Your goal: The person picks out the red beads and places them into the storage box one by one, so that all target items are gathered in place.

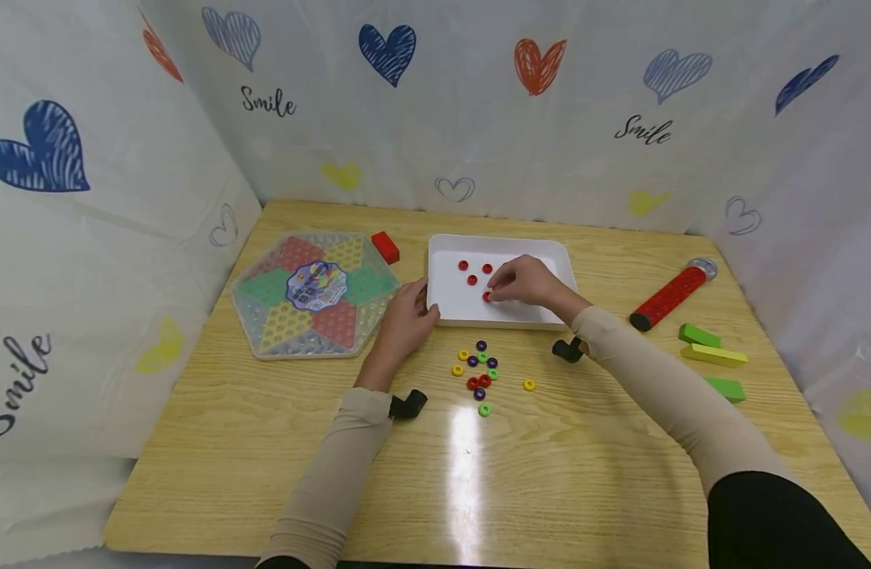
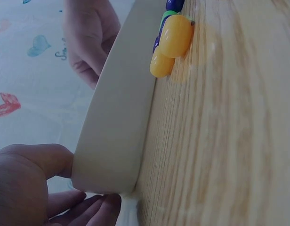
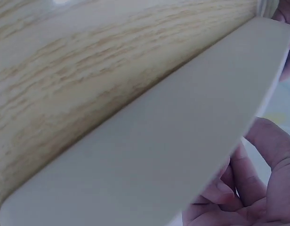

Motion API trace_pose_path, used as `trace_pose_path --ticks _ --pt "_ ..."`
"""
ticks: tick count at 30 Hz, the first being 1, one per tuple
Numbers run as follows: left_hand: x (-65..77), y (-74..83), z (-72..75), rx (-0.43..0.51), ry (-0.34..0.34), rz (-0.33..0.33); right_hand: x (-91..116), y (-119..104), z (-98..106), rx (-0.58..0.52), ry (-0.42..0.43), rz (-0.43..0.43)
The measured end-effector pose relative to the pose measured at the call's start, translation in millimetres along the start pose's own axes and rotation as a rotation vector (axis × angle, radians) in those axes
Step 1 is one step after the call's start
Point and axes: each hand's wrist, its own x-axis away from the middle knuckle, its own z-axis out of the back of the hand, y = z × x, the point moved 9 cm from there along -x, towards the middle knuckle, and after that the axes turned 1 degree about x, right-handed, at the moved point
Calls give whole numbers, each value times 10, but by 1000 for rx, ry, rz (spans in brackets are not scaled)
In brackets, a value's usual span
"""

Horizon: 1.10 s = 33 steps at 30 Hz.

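Observation:
A shallow white tray (image 1: 503, 322) lies on the table with several red rings (image 1: 473, 280) inside it. My left hand (image 1: 405, 320) grips the tray's near left corner; in the left wrist view the thumb (image 2: 55, 160) meets the tray wall (image 2: 112, 108) and the other fingers are at its end. Over the tray, my right hand (image 1: 528, 282) pinches a red ring (image 1: 487, 297) at the tray floor. From the right wrist, the tray wall hides part of the right hand (image 3: 248, 183) and the ring. In front of the tray lie loose yellow, purple, green and red rings (image 1: 484, 381).
A hexagonal game board (image 1: 275, 324) in clear plastic lies left, beside a red block (image 1: 386, 247). To the right are a red tube (image 1: 669, 299), two green blocks (image 1: 700, 336) and a yellow block (image 1: 714, 355). A patterned white curtain (image 1: 435, 118) borders the table.

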Motion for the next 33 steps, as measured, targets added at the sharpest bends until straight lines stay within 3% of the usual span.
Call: trace_pose_path --ticks 6,11,15,24,33 --pt "7 -3 -8 -23 -8 22 183 -129 79 10 12 47" --pt "-5 -3 -10 -26 -7 16 445 -320 47 38 5 151" --pt "-13 -11 -18 -31 -9 20 660 -444 -33 56 -5 245" --pt "-9 -5 -25 -28 -11 8 1078 -593 -209 8 -17 340" --pt "-12 11 -19 -23 -8 -8 1194 -549 -520 -16 -58 407"
